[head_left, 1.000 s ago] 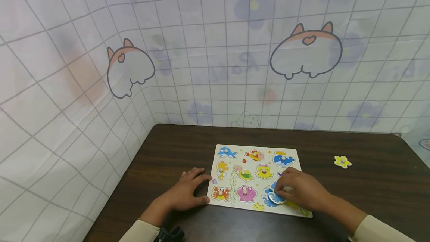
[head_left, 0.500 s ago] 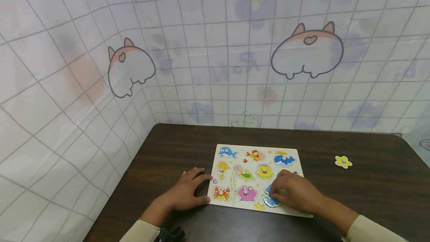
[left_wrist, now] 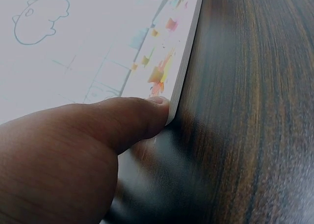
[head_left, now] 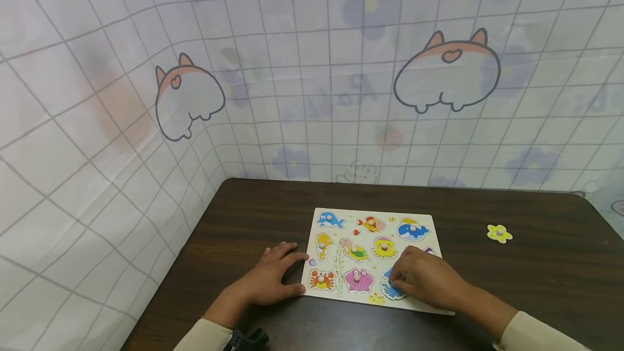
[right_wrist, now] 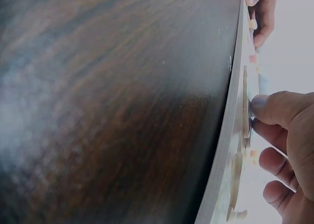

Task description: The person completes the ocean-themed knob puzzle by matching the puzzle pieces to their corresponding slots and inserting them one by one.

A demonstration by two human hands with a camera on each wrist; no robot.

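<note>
A wooden peg puzzle board (head_left: 351,215) with sea-animal pieces lies on the table. My right hand (head_left: 431,279) is over its lower right part, thumb and forefinger pinching a blue sea-creature puzzle piece (head_left: 391,291) that is partly hidden behind the fingers. In the right wrist view this piece (right_wrist: 246,101) lies flat, close against the board, with the thumb and forefinger at its top. My left hand (head_left: 270,276) rests spread at the board's left side. Its thumb (left_wrist: 142,113) presses the near left corner in the left wrist view.
A yellow starfish piece (head_left: 499,234) lies on the dark wooden table (head_left: 541,270), right of the board. Knobbed pieces, among them a crab (head_left: 322,280), a pink shell (head_left: 358,281) and a whale (head_left: 413,231), sit in the board. A grid-patterned cloth (head_left: 312,69) hangs behind.
My right hand has shifted slightly left with the blue piece, which was tilted over its matching picture and now lies level there. The left hand has stayed put.
</note>
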